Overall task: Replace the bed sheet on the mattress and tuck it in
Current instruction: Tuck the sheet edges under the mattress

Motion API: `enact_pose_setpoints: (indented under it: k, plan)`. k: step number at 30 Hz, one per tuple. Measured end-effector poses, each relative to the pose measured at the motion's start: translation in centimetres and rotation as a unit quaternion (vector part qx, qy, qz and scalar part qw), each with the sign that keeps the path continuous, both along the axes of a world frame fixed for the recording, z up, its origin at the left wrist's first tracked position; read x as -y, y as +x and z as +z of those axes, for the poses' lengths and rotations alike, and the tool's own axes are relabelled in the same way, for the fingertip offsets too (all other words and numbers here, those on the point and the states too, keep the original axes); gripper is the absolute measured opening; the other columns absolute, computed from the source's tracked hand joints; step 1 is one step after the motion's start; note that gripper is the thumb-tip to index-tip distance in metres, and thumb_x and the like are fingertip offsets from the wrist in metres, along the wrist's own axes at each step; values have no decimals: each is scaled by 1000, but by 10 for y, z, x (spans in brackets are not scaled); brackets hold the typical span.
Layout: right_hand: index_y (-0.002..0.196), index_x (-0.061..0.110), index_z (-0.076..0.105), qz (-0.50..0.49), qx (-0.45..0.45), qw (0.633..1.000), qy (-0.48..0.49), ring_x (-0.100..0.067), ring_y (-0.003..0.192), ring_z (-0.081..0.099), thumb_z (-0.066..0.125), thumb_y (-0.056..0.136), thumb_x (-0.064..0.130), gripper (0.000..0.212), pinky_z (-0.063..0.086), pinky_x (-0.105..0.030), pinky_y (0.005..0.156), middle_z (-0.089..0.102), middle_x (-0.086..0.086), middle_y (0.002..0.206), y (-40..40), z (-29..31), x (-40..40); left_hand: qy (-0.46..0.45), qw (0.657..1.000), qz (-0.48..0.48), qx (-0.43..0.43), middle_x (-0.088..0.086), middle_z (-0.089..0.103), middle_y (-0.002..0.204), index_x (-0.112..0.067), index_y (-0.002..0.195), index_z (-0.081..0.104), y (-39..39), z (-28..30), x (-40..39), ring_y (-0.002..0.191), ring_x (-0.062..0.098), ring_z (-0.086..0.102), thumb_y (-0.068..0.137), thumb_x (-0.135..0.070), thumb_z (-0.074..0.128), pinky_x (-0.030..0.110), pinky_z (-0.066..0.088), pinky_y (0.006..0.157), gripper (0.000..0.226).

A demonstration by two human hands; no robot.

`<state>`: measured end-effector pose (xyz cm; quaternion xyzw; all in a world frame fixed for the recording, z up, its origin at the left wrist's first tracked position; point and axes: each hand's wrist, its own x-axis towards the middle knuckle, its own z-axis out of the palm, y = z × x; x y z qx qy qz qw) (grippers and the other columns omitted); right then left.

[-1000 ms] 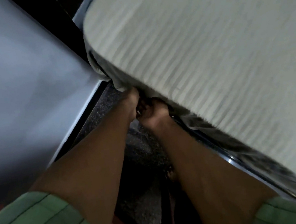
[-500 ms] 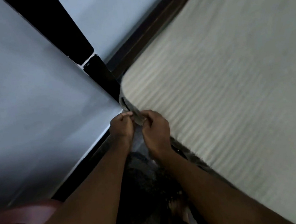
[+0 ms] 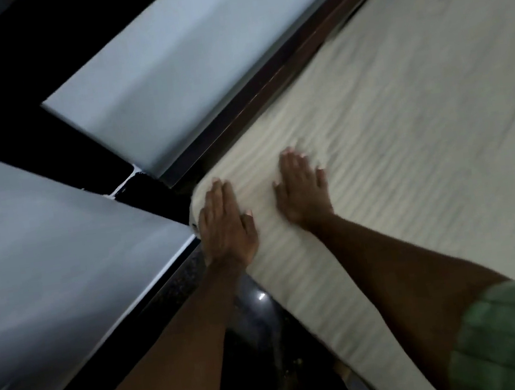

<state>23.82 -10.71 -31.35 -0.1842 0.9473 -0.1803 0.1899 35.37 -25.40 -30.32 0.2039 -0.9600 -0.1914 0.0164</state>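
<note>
- Half a second ago both hands pinched the sheet's edge at the mattress corner; they have since let go and now lie flat on top of the bed, and the view has swung up to show more of it.
- The left hand (image 3: pixel 225 223) is released, fingers straight and held together, palm down on the very corner of the mattress, fingertips pointing toward 12 o'clock, thumb spread toward 3 o'clock.
- The right hand (image 3: pixel 303 189) is also released, fingers straight and slightly fanned, pressing flat on the sheet just beside the left hand at its 2 o'clock; the two hands are apart.
- The bed sheet (image 3: pixel 407 149), cream with fine ribbed stripes, covers the mattress from the corner under the hands out toward 1 o'clock; faint wrinkles run across it and a looser fold shows at the 3 o'clock edge.
- A dark wooden bed frame rail (image 3: pixel 282 73) runs along the sheet's far side.
- Pale walls (image 3: pixel 45 262) meet behind the corner at 10 o'clock.
- A green sleeve (image 3: pixel 514 337) covers the right upper arm at 5 o'clock.
- No containers are visible.
</note>
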Motion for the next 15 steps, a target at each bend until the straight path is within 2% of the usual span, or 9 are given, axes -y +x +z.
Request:
enact_pose_setpoints:
  k: [1, 2, 4, 6, 7, 9, 12, 15]
  plan:
    - [165, 22, -3, -59, -12, 998, 3, -22, 158, -14, 19, 108, 49, 67, -4, -52, 128, -11, 0, 172, -16, 2, 0, 0, 1000, 29, 0, 15, 25, 168, -5, 159, 31, -9, 3, -5, 153, 31, 27, 96, -41, 34, 49, 29, 121, 73]
    - [165, 21, 0, -70, -29, 997, -3, -24, 158, -12, 19, 107, 48, 67, -3, -51, 128, -9, -3, 172, -26, 4, 3, 0, 999, 39, -6, 15, 24, 168, -5, 159, 30, -18, 4, -10, 154, 30, 26, 99, -42, 33, 48, 27, 122, 71]
    - [165, 21, 7, 69, -64, 995, -21, -26, 159, -4, 19, 104, 50, 69, 1, -50, 129, -2, -7, 173, -28, 8, 9, -1, 999, -22, -30, 11, 23, 169, -10, 162, 27, -32, 8, -23, 156, 23, 23, 106, -43, 31, 44, 27, 124, 65]
    - [165, 19, 5, 230, -74, 970, -21, -22, 159, -2, 20, 101, 54, 75, 5, -48, 130, -2, -7, 173, -22, 6, 8, 48, 993, -106, -13, 2, 10, 173, -20, 165, 13, -50, 8, -33, 159, 13, 8, 107, -50, 26, 36, 19, 127, 67]
    - [165, 18, 2, 269, -82, 960, -1, -22, 159, -3, 20, 100, 54, 77, 6, -46, 129, -3, -7, 173, -28, 2, -1, 66, 989, -133, 4, -1, 4, 173, -22, 166, 8, -64, 8, -37, 159, 11, 2, 105, -53, 24, 35, 16, 128, 70]
    - [165, 17, 5, 289, -128, 948, 37, -24, 160, 1, 23, 100, 50, 75, 6, -46, 129, 3, -8, 173, -53, -9, -18, 50, 985, -163, 35, -1, 1, 173, -21, 166, 5, -91, 4, -42, 159, 11, -3, 102, -58, 18, 39, 14, 129, 75]
    - [160, 15, 33, 323, -173, 929, 54, -29, 158, 16, 32, 101, 44, 65, 13, -50, 128, 28, -10, 168, -113, -19, -35, 32, 980, -191, 42, 1, -1, 173, -18, 166, 6, -140, -10, -43, 159, 14, -7, 100, -59, 14, 42, 11, 129, 78]
    - [157, 19, 40, 316, -186, 928, 72, -32, 157, 19, 30, 102, 42, 61, 15, -52, 127, 31, -9, 167, -184, -27, -48, -21, 982, -186, 11, 6, 9, 173, -15, 165, 14, -202, -27, -47, 160, 20, 6, 104, -54, 16, 44, 17, 128, 73]
